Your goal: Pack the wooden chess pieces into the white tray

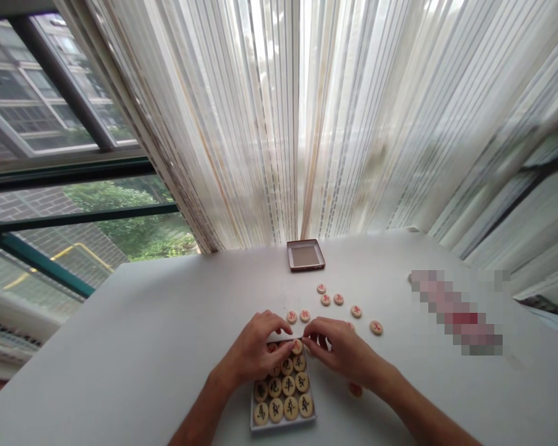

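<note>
A shallow white box [283, 424] lies on the white table [134, 347] in front of me, filled with several round wooden chess discs [288, 385] marked in black and red. My left hand [255, 350] curls over the box's far end, fingers bent onto the discs there. My right hand [339, 347] meets it from the right, fingertips pinched at the box's far edge around a red-marked disc [297, 347]. Several loose red-marked discs [338, 300] lie scattered on the table beyond my hands. One more disc [355, 389] lies beside my right wrist.
A brown box lid [305, 255] rests near the table's far edge, in front of a sheer striped curtain [307, 124]. A blurred-out item [456, 313] lies on the right side of the table. Windows [51, 155] stand at the left.
</note>
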`<action>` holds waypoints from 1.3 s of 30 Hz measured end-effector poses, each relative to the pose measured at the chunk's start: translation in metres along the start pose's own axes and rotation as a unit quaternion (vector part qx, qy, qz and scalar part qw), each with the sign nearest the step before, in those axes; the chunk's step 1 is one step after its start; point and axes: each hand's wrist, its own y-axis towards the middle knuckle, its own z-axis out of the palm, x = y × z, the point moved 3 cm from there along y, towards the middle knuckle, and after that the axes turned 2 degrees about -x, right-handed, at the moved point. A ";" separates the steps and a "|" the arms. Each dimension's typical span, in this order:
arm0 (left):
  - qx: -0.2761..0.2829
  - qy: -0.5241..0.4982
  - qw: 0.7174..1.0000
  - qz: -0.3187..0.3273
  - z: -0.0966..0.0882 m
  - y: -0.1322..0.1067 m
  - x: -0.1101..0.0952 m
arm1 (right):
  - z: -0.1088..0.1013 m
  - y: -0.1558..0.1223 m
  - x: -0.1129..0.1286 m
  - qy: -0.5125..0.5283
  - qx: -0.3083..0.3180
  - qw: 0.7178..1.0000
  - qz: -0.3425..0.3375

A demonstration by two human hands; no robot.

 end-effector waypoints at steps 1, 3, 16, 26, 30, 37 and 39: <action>-0.003 -0.002 1.000 -0.007 -0.001 -0.001 0.002 | -0.003 0.000 -0.001 -0.002 0.000 1.000 -0.002; 0.000 -0.005 1.000 -0.023 -0.004 -0.002 0.006 | -0.010 0.002 -0.005 -0.010 -0.011 1.000 -0.005; 0.130 -0.103 0.974 -0.154 -0.023 -0.010 0.040 | -0.052 0.005 -0.025 -0.064 -0.132 0.988 0.037; 0.137 -0.053 0.982 -0.116 -0.023 -0.011 0.037 | 0.002 0.006 0.007 -0.035 -0.008 0.997 -0.070; 0.135 -0.055 0.983 -0.115 -0.022 -0.011 0.037 | 0.023 0.012 0.011 -0.071 0.009 0.994 -0.083; 0.150 -0.093 0.974 -0.142 -0.027 -0.013 0.044 | 0.032 0.016 0.001 -0.095 0.000 0.991 -0.093; 0.150 -0.088 0.974 -0.145 -0.028 -0.013 0.044 | 0.032 0.016 0.001 -0.095 -0.001 0.991 -0.096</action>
